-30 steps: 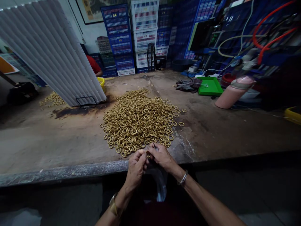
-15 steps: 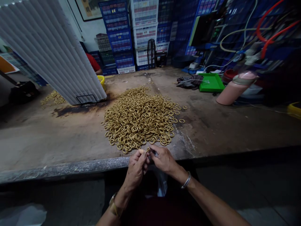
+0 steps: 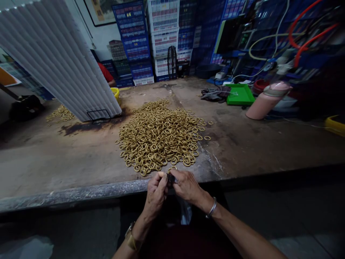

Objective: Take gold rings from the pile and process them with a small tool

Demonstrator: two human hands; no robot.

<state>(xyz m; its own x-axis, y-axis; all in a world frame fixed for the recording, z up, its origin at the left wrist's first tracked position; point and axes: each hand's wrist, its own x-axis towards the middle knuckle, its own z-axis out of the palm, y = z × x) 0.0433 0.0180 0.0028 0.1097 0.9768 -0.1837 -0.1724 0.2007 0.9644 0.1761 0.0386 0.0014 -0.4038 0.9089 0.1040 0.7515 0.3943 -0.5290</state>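
My left hand [image 3: 157, 189] is closed in a pinch at the table's front edge, with its fingertips close to those of my right hand. My right hand [image 3: 188, 184], also closed, has its thumb and fingers bent inward. A small dark thing [image 3: 170, 178] shows between the two hands; its kind is unclear. One gold-coloured ring [image 3: 173, 168] appears right at the right fingertips; whether it is gripped or lies on the table, I cannot tell. Just beyond the hands spreads a large heap of similar rings [image 3: 159, 136].
On the worktable [image 3: 88, 158] stand a corrugated white panel [image 3: 72, 68] at left, a green tray [image 3: 240, 94] and a pink bottle [image 3: 262, 102] at right. Behind the panel are a yellow container [image 3: 115, 93] and a person's red sleeve [image 3: 106, 73]. Stacked crates [image 3: 164, 39] line the back.
The ring between my fingertips has gone from there; a ring now shows just beyond the right fingertips. A dark thing has come into sight between the hands. The view has shifted slightly.
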